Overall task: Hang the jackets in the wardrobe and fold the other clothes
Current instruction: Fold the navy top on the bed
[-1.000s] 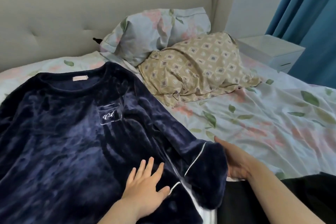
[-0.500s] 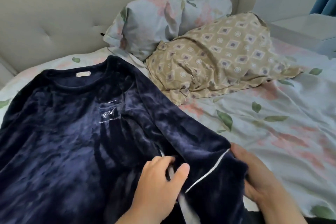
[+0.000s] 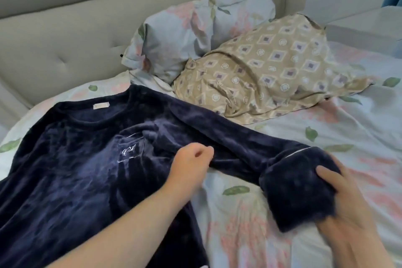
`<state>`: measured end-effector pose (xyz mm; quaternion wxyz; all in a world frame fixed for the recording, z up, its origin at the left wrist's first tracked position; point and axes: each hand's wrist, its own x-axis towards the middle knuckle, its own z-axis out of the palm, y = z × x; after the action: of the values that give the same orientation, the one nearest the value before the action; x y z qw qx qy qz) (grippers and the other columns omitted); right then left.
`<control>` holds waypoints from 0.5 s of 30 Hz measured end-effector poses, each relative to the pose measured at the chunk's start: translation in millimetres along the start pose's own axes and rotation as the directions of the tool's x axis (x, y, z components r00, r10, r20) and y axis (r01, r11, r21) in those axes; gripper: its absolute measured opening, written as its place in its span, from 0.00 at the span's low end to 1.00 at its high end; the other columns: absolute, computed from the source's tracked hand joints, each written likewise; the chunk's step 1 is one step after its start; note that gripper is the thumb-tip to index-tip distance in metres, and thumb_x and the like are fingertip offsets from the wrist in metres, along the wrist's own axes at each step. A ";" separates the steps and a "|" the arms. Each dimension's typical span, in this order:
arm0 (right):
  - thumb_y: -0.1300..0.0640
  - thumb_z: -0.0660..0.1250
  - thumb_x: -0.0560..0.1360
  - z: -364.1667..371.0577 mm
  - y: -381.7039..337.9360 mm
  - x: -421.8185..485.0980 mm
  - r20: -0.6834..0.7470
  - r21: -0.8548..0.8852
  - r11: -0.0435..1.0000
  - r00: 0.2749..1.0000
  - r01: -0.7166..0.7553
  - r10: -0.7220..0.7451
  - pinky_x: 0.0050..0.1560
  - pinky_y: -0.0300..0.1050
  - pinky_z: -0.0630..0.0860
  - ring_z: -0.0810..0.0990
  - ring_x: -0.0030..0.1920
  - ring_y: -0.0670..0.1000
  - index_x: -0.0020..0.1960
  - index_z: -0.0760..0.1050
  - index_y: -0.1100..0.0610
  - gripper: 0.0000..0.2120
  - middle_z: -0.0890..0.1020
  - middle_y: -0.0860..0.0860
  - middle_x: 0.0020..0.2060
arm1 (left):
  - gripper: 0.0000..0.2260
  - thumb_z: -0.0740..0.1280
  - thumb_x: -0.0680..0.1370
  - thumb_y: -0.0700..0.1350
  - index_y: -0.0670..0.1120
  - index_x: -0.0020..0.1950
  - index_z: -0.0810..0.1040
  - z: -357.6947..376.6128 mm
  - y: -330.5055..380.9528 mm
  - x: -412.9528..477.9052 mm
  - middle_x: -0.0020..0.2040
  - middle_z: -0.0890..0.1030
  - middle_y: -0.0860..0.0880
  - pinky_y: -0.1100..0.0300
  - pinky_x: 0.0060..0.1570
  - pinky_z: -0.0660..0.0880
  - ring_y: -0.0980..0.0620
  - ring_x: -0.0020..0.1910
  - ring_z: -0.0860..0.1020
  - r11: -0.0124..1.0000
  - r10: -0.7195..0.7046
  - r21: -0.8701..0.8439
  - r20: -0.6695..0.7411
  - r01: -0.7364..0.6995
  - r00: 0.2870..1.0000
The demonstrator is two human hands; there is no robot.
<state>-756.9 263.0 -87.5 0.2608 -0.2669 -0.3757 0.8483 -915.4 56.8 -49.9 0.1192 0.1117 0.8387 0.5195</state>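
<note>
Left hand (image 3: 191, 166) is gripping the sleeve (image 3: 228, 143) near the armpit, fingers curled. Right hand (image 3: 348, 209) is clutching the cuff (image 3: 293, 191). Top (image 3: 76, 169) is lying flat on the bed (image 3: 326, 132), sleeve stretching out rightward.

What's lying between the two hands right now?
In the head view, the navy fleece top's sleeve spans from the left hand to the right hand, over the floral bedsheet.
</note>
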 end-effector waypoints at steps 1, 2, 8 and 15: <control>0.69 0.59 0.76 3.3 2.3 0.3 -0.037 0.025 1.000 0.999 0.012 -0.011 0.48 0.49 0.82 0.79 0.58 0.61 0.70 0.70 0.60 0.23 0.78 0.62 0.61 | 0.11 0.64 0.80 0.47 0.43 0.41 0.75 -10.2 -1.0 17.6 0.36 0.75 0.54 0.59 0.37 0.71 0.57 0.35 0.74 0.986 0.103 0.141 -0.059 -0.094 0.993; 0.70 0.59 0.75 4.9 3.0 -0.1 -0.074 0.052 0.998 0.997 0.028 -0.024 0.44 0.46 0.83 0.79 0.57 0.60 0.71 0.69 0.58 0.25 0.77 0.61 0.60 | 0.08 0.63 0.80 0.47 0.47 0.44 0.76 -18.5 1.4 34.5 0.41 0.76 0.57 0.63 0.39 0.70 0.61 0.37 0.73 0.949 0.193 0.269 -0.077 -0.166 0.978; 0.70 0.60 0.73 -4.5 5.5 4.2 -0.354 -0.010 0.947 0.885 0.321 -0.304 0.48 0.45 0.83 0.82 0.53 0.52 0.53 0.79 0.40 0.26 0.77 0.57 0.64 | 0.33 0.66 0.80 0.44 0.60 0.80 0.54 -13.4 6.2 125.4 0.81 0.51 0.57 0.60 0.67 0.65 0.50 0.74 0.65 0.541 0.160 0.723 0.414 -0.431 0.896; 0.78 0.56 0.67 -34.8 -1.5 8.4 0.269 -0.922 0.215 0.932 0.321 -0.242 0.71 0.34 0.50 0.53 0.73 0.33 0.61 0.70 0.29 0.44 0.52 0.32 0.74 | 0.09 0.59 0.81 0.46 0.48 0.49 0.79 12.8 17.8 159.6 0.53 0.75 0.49 0.51 0.50 0.74 0.45 0.52 0.76 0.573 0.291 0.715 0.280 -0.401 0.915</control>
<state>-740.0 286.7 -108.5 0.1841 -0.2683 -0.8584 0.3966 -1061.3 125.0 -52.9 0.0120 0.3469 0.9295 0.1243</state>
